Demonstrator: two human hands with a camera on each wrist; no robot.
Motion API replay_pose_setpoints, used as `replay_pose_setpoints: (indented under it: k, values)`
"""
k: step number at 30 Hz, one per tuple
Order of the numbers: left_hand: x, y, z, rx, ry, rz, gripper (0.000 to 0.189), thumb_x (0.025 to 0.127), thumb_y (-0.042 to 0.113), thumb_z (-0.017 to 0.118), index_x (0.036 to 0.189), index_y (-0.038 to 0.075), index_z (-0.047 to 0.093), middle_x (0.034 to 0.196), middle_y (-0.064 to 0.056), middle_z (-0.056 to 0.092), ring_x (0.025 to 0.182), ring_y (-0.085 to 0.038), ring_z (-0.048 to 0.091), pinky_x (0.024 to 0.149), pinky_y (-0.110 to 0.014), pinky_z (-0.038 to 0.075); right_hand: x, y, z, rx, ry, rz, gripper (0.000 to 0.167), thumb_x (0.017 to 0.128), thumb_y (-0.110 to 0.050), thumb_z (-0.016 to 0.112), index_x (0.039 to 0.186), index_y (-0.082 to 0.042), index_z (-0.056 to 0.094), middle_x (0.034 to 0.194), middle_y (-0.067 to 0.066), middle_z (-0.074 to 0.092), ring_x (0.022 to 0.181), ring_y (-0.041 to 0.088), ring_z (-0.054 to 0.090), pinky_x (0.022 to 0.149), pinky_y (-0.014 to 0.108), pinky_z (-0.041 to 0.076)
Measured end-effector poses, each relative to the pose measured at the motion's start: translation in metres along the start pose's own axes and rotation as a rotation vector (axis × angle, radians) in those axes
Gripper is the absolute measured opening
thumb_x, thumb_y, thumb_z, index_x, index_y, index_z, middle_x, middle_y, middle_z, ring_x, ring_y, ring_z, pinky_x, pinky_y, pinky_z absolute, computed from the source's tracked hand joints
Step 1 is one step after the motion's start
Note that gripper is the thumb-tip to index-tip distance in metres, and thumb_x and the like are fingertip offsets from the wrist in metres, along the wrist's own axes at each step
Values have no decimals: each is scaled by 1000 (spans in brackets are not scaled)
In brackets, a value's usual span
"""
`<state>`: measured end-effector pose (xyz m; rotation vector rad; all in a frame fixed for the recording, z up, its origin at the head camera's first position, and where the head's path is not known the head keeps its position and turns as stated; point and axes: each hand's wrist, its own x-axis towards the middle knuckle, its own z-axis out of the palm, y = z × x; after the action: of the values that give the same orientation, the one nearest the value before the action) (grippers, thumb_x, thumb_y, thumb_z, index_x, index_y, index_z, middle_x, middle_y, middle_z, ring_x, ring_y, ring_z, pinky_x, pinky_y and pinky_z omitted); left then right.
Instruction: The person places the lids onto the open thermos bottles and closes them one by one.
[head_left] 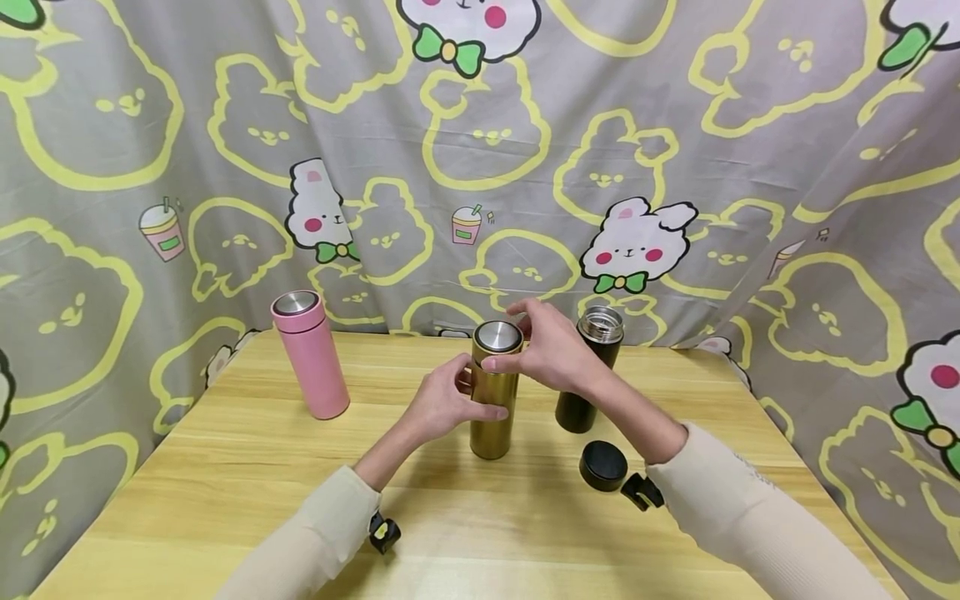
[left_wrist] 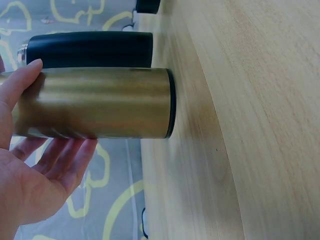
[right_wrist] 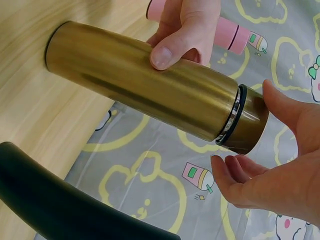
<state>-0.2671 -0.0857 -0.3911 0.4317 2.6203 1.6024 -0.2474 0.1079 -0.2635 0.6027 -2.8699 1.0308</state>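
A gold thermos stands upright on the table, its lid at the top with a silver ring and dark seal showing just below it. My left hand grips the body, thumb across the near side and fingers round the other; the left wrist view shows this hand too. Up at the lid, the right hand has its thumb against the side and its fingers curved about the far side. In the right wrist view this hand spans the lid, fingertips right at its edge.
Right of the gold thermos stands a black thermos with its steel mouth uncovered. A black lid lies in front of it, near the right wrist's black strap piece. A pink thermos stands at left. Behind the table hangs a patterned curtain.
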Motion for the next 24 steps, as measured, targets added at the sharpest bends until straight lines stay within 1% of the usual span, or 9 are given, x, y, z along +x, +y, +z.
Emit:
replay_pose_setpoints:
  k: [3, 5, 8, 11, 14, 18, 24]
  values:
    - [1, 0, 0, -1, -3, -1, 64, 63, 46, 96, 113, 28, 60, 107, 3, 70, 101, -17, 66, 86, -40, 57, 1, 0, -3, 17, -51, 7, 88, 79, -36, 88, 149, -7, 42, 133, 17, 62, 122, 33, 60, 99, 48, 51]
    - [1, -1, 0, -1, -2, -3, 65, 63, 46, 96, 114, 28, 60, 108, 4, 69, 101, -17, 66, 87, -40, 56, 1, 0, -5, 33, -88, 3, 88, 82, -33, 86, 152, -8, 39, 139, 17, 59, 130, 34, 57, 105, 51, 47]
    - [1, -1, 1, -3, 0, -5, 65, 63, 45, 96, 115, 28, 60, 108, 3, 69, 102, -17, 66, 87, -40, 56, 2, 0, -7, 52, -137, -23, 81, 87, -25, 81, 153, -8, 39, 140, 17, 58, 132, 35, 55, 109, 51, 44]
    - [1, -1, 0, -3, -1, -2, 66, 63, 45, 96, 116, 27, 60, 108, 3, 69, 101, -17, 66, 87, -41, 56, 2, 1, -7, 60, -155, -65, 71, 90, -18, 76, 151, -4, 42, 139, 18, 59, 128, 35, 57, 109, 52, 44]
    - [1, -1, 0, -3, -4, 2, 67, 63, 45, 96, 117, 27, 60, 108, 3, 69, 101, -17, 66, 87, -40, 56, 3, 1, -7, 52, -152, -88, 66, 91, -16, 74, 149, -2, 46, 138, 18, 60, 125, 34, 59, 107, 52, 45]
    - [1, -1, 0, -6, -6, 5, 67, 63, 46, 96, 117, 27, 60, 107, 3, 69, 100, -16, 67, 87, -40, 56, 3, 0, -6, 45, -128, -77, 64, 90, -16, 76, 146, -2, 49, 134, 17, 63, 122, 33, 61, 105, 49, 48]
    - [1, -2, 0, 0, -2, 7, 66, 62, 46, 96, 115, 28, 60, 107, 4, 70, 100, -16, 67, 86, -39, 56, 0, 1, -1, 40, -45, -41, 67, 85, -27, 83, 140, -4, 54, 125, 12, 67, 113, 28, 65, 96, 45, 52]
